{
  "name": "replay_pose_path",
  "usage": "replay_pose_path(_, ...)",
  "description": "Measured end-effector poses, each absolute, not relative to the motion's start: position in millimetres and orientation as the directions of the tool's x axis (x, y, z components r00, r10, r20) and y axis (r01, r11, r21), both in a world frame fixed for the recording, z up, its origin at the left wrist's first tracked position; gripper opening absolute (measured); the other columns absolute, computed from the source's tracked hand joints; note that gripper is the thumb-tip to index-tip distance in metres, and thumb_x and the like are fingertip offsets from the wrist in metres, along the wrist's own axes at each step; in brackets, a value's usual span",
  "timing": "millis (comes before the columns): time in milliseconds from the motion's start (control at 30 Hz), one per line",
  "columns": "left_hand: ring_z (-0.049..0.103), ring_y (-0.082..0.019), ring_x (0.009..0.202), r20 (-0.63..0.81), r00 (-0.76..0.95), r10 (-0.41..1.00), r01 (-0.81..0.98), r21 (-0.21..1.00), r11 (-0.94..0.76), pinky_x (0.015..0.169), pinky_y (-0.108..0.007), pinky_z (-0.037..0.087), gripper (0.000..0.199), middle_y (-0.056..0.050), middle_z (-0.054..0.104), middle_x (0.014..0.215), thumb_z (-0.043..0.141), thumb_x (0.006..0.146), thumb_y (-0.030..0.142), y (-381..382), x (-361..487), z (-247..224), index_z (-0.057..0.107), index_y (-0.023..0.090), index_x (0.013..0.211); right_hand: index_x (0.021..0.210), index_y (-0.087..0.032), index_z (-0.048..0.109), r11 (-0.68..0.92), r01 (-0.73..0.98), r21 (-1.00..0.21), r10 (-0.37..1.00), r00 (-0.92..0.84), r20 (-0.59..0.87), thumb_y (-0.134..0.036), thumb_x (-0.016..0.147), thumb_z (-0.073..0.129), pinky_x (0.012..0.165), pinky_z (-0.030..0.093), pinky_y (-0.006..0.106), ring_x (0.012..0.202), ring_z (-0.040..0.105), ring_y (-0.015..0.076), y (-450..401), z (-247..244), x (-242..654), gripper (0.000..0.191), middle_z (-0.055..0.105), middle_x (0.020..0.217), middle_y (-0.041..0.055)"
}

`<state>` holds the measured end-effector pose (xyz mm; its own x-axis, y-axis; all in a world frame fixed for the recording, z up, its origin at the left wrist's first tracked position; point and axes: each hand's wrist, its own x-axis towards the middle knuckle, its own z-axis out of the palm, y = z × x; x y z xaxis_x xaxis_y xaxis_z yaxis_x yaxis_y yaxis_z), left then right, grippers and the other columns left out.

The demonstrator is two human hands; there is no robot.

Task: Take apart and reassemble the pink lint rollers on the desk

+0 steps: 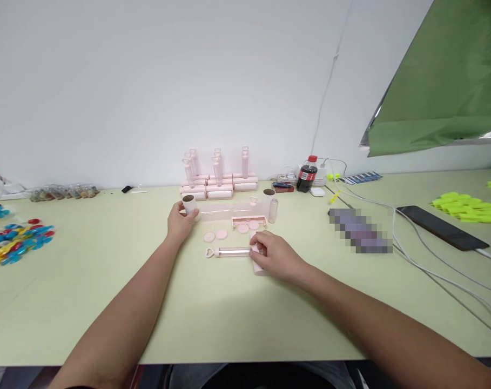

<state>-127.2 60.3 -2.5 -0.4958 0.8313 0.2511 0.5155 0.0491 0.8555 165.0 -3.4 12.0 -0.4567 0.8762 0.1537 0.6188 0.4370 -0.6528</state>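
My left hand (pixel 180 220) is closed around a pale roll with a brown core (pixel 189 203), upright on the table. My right hand (pixel 278 256) is closed over a pale pink cylinder (pixel 259 268), partly hidden by the fingers. At those fingertips ends a clear tube with a heart-shaped loop (pixel 233 252), lying flat. Several pink discs (pixel 221 234) lie between the hands. Behind them are an open pink holder (pixel 249 220), a long clear cover (pixel 215 212), a second upright roll (pixel 268 201) and a small clear tube (pixel 273 210).
Pink cases (pixel 220 191) with upright loop-topped tubes stand against the wall. A cola bottle (pixel 307 174), a black phone (pixel 442 227), white cables (pixel 415 254) and yellow-green pieces (pixel 466 207) are to the right. Colourful pieces (pixel 20 240) and bagged items (pixel 64 192) are left.
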Motion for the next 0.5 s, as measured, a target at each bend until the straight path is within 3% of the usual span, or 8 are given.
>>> replay_pose_path(100,0.057,-0.018,0.093,0.406,-0.596,0.693,0.561,0.827,-0.002,0.078,-0.032,0.047,0.06,-0.011,0.049,0.124,0.069,0.071,0.041,51,-117,10,0.045,0.019,0.122,0.091,-0.022,0.051,0.363,0.673,-0.645,0.902,-0.428,0.061,-0.026,0.079,0.056,0.055,0.032,0.026,0.063,0.051,0.015,-3,15,167,0.014,0.057,0.073,-0.0016)
replay_pose_path(167,0.056,-0.018,0.093,0.545,-0.544,0.638,0.636,0.764,-0.109,0.075,-0.03,0.047,0.043,-0.01,0.051,0.118,0.062,0.077,0.038,40,-105,21,0.049,0.018,0.113,0.091,-0.023,0.047,0.324,0.664,-0.673,0.903,-0.43,0.01,-0.027,0.079,0.057,0.053,0.03,0.025,0.06,0.051,0.0146,-3,16,168,0.016,0.058,0.068,-0.0034)
replay_pose_path(200,0.057,-0.017,0.09,0.576,-0.461,0.675,0.668,0.726,-0.164,0.072,-0.029,0.047,0.032,-0.008,0.055,0.111,0.057,0.081,0.036,33,-97,26,0.051,0.019,0.107,0.089,-0.023,0.045,0.315,0.653,-0.689,0.9,-0.435,-0.001,-0.026,0.078,0.057,0.052,0.029,0.025,0.059,0.051,0.0142,-3,16,169,0.016,0.058,0.067,-0.0039)
replay_pose_path(300,0.058,-0.017,0.08,0.446,0.065,0.893,0.731,0.588,-0.347,0.072,-0.03,0.047,0.018,-0.004,0.063,0.092,0.049,0.085,0.032,8,-67,35,0.058,0.02,0.094,0.08,-0.023,0.042,0.322,0.616,-0.719,0.896,-0.443,0.021,-0.023,0.076,0.058,0.053,0.029,0.024,0.058,0.049,0.0128,-2,14,168,0.017,0.056,0.064,-0.0045)
replay_pose_path(367,0.059,-0.022,0.09,0.303,0.383,0.872,0.752,0.446,-0.486,0.077,-0.034,0.046,0.019,-0.006,0.065,0.097,0.053,0.082,0.032,-6,-47,34,0.061,0.02,0.095,0.076,-0.022,0.041,0.332,0.577,-0.747,0.892,-0.449,0.049,-0.022,0.075,0.058,0.054,0.029,0.024,0.058,0.047,0.0122,-2,11,168,0.017,0.053,0.063,-0.005)
replay_pose_path(433,0.059,-0.024,0.087,0.18,0.518,0.836,0.757,0.36,-0.546,0.072,-0.034,0.045,0.017,-0.007,0.066,0.09,0.057,0.08,0.035,-14,-33,31,0.063,0.02,0.087,0.074,-0.022,0.041,0.323,0.51,-0.797,0.893,-0.444,0.077,-0.023,0.074,0.058,0.054,0.031,0.024,0.058,0.045,0.0119,-1,9,166,0.017,0.05,0.065,-0.0051)
replay_pose_path(500,0.059,-0.023,0.08,0.125,0.534,0.836,0.763,0.356,-0.54,0.067,-0.033,0.044,0.018,-0.005,0.065,0.082,0.055,0.082,0.038,-16,-27,27,0.062,0.021,0.081,0.072,-0.022,0.041,0.295,0.398,-0.869,0.895,-0.435,0.105,-0.023,0.073,0.059,0.053,0.032,0.024,0.058,0.044,0.0115,-1,8,165,0.018,0.048,0.065,-0.0053)
